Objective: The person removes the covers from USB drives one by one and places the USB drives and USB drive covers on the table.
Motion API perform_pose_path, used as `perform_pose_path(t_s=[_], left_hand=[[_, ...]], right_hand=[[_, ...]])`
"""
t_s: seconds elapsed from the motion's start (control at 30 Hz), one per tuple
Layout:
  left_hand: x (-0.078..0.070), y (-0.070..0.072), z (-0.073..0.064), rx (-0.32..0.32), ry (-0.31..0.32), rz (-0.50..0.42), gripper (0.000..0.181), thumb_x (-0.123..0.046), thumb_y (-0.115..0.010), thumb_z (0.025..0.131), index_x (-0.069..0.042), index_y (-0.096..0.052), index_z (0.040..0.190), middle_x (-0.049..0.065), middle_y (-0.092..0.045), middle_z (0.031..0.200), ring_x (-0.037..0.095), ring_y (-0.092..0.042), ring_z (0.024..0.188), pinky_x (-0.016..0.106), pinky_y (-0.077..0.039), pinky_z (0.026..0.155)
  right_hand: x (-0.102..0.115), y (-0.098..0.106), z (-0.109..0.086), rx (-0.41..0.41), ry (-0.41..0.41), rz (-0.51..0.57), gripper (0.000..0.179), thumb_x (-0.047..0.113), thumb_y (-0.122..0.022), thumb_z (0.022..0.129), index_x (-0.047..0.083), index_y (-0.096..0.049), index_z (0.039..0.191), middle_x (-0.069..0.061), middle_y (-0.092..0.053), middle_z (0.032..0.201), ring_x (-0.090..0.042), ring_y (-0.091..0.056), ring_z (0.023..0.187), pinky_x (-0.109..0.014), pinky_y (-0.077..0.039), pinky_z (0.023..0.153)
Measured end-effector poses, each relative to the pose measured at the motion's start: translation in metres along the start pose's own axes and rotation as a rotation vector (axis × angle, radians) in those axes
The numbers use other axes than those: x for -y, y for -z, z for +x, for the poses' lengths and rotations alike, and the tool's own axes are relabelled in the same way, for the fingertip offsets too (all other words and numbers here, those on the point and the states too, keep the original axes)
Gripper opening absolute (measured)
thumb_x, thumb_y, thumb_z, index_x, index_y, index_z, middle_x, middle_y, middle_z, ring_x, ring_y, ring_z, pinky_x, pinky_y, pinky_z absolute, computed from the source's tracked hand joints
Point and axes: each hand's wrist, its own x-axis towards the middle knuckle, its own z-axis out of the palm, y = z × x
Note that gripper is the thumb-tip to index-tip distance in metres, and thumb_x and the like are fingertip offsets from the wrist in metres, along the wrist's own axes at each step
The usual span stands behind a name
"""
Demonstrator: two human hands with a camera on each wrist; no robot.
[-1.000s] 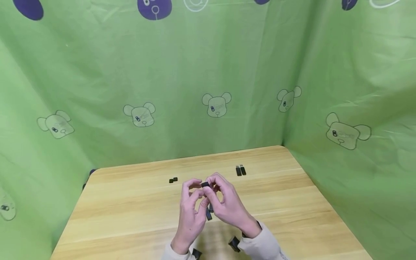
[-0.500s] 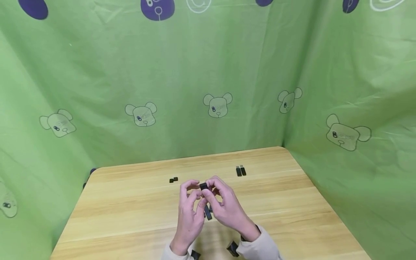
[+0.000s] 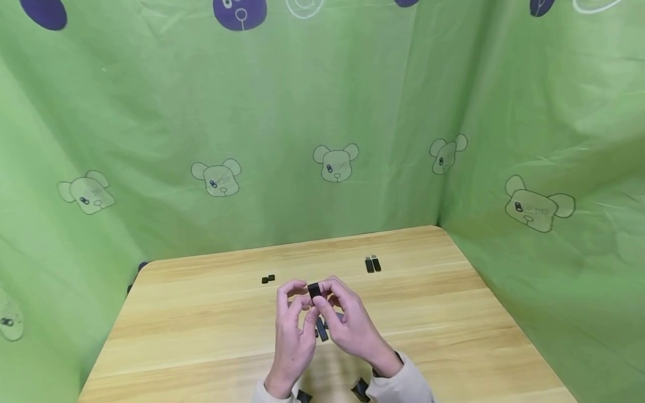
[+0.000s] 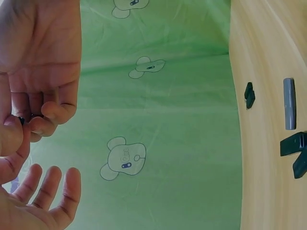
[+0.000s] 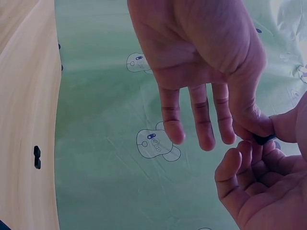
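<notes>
A small black USB stick (image 3: 314, 290) is held up between both hands over the table. My right hand (image 3: 355, 322) pinches it, thumb across its near face and index finger curled behind. My left hand (image 3: 293, 336) holds it low, thumb tip close to the other thumb. In the right wrist view both thumbs meet at the dark stick (image 5: 264, 138), while three fingers of the left hand (image 5: 201, 52) hang straight. Only a dark end of the stick (image 4: 21, 120) shows in the left wrist view; fingers hide the rest.
Beneath the hands lie a black stick (image 3: 322, 329) and a grey stick (image 4: 290, 103). Two USB sticks (image 3: 373, 264) with bare metal plugs lie back right, two small black caps (image 3: 268, 279) back left. Green curtains (image 3: 282, 112) enclose the wooden table (image 3: 176, 319).
Both hands have shifted slightly left and down. The black USB stick has turned, so more of its face shows. The grey stick on the table has come into view beside the right hand.
</notes>
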Motion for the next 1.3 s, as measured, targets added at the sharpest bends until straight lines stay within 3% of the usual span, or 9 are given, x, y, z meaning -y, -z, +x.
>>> perform_pose_path(t_s=[0.3,0.47,0.63,0.73,0.93,1.1,1.3], left_hand=[[0.004,0.004,-0.002,0.029,0.042,-0.011,0.009,-0.007,-0.066,0.095,-0.015,-0.066,0.090,0.008,-0.053,0.132,0.021,-0.053,0.117,0.031,-0.049,0.089],[0.005,0.010,0.001,0.058,0.026,-0.026,0.008,-0.008,-0.068,0.094,-0.014,-0.068,0.098,0.011,-0.052,0.133,0.023,-0.054,0.115,0.029,-0.052,0.082],[0.002,0.017,0.010,0.031,0.008,-0.063,0.026,-0.006,-0.068,0.088,-0.014,-0.067,0.113,0.010,-0.052,0.136,0.022,-0.054,0.118,0.034,-0.052,0.083],[-0.002,0.017,0.015,0.009,0.009,-0.066,0.028,-0.008,-0.067,0.091,-0.013,-0.067,0.118,0.009,-0.052,0.136,0.021,-0.053,0.120,0.034,-0.051,0.084],[-0.007,0.012,0.020,-0.052,-0.015,-0.049,0.011,-0.003,-0.066,0.094,-0.010,-0.069,0.102,0.011,-0.054,0.129,0.024,-0.052,0.113,0.031,-0.051,0.083],[-0.008,0.010,0.019,-0.087,-0.028,-0.045,0.008,-0.001,-0.069,0.092,-0.009,-0.068,0.094,0.012,-0.053,0.125,0.025,-0.052,0.111,0.030,-0.050,0.081],[-0.011,0.009,0.019,-0.106,-0.021,-0.059,0.009,-0.001,-0.071,0.090,-0.008,-0.069,0.094,0.014,-0.054,0.124,0.021,-0.053,0.112,0.028,-0.049,0.082]], right_hand=[[-0.002,-0.003,0.001,-0.003,-0.006,-0.012,0.009,0.003,-0.056,0.101,0.008,-0.063,0.104,-0.007,-0.064,0.096,-0.006,-0.059,0.087,-0.025,-0.057,0.071],[-0.002,-0.001,0.005,-0.016,-0.015,-0.001,0.006,0.004,-0.057,0.101,0.007,-0.063,0.103,-0.007,-0.065,0.096,-0.008,-0.060,0.087,-0.025,-0.058,0.072],[-0.004,0.001,0.008,-0.041,-0.001,0.006,0.006,0.003,-0.058,0.101,0.007,-0.062,0.102,-0.007,-0.064,0.094,-0.009,-0.060,0.085,-0.025,-0.058,0.069],[-0.005,0.000,0.008,-0.040,0.021,-0.024,0.013,-0.003,-0.060,0.097,0.009,-0.063,0.101,-0.004,-0.064,0.093,-0.007,-0.059,0.083,-0.025,-0.056,0.066],[-0.005,-0.006,0.004,-0.020,0.100,-0.089,0.018,-0.006,-0.063,0.093,0.010,-0.064,0.101,-0.002,-0.062,0.090,-0.007,-0.057,0.080,-0.022,-0.054,0.063],[-0.006,-0.007,0.001,-0.030,0.135,-0.124,0.017,-0.004,-0.063,0.095,0.011,-0.063,0.102,-0.002,-0.062,0.089,-0.009,-0.057,0.079,-0.021,-0.052,0.061],[-0.006,-0.004,0.002,-0.016,0.094,-0.127,0.014,0.000,-0.063,0.097,0.014,-0.063,0.100,0.003,-0.061,0.089,-0.004,-0.055,0.079,-0.020,-0.052,0.063]])
